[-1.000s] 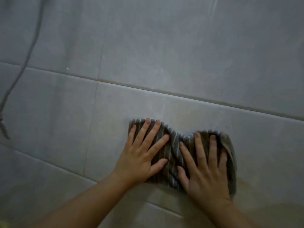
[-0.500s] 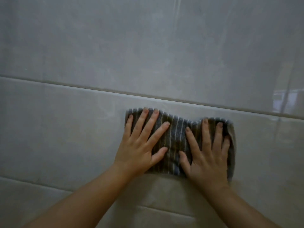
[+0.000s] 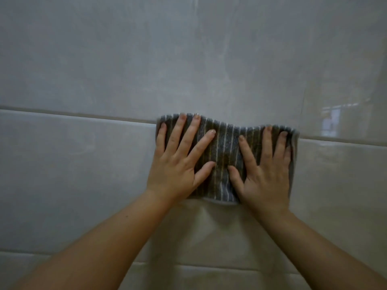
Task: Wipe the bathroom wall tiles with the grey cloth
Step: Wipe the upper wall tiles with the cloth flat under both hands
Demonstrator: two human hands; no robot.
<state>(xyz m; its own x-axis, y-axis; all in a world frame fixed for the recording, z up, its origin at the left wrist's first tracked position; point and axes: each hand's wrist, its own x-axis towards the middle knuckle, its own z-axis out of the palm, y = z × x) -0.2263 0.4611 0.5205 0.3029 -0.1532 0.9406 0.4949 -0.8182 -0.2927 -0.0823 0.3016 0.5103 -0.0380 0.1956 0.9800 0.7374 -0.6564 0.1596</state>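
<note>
The grey cloth [image 3: 225,147], striped with thin pale lines, lies flat against the glossy grey wall tiles [image 3: 83,174]. Its top edge reaches the horizontal grout line [image 3: 73,115]. My left hand [image 3: 178,164] presses flat on the cloth's left half with the fingers spread. My right hand [image 3: 266,174] presses on its right half the same way, fingertips near the top edge. The cloth's right edge folds out a little past my right hand. A wet-looking streak [image 3: 209,227] runs down the tile below the cloth.
Large tiles fill the whole view. A second horizontal grout line [image 3: 209,265] runs low, between my forearms. A vertical joint [image 3: 303,101] stands above the cloth's right end. A bright reflection [image 3: 330,122] shows on the tile at right.
Both hands have slid the cloth up the tile, from well below the grout line until its top edge meets it. The view has shifted, and the hose at left has left the frame.
</note>
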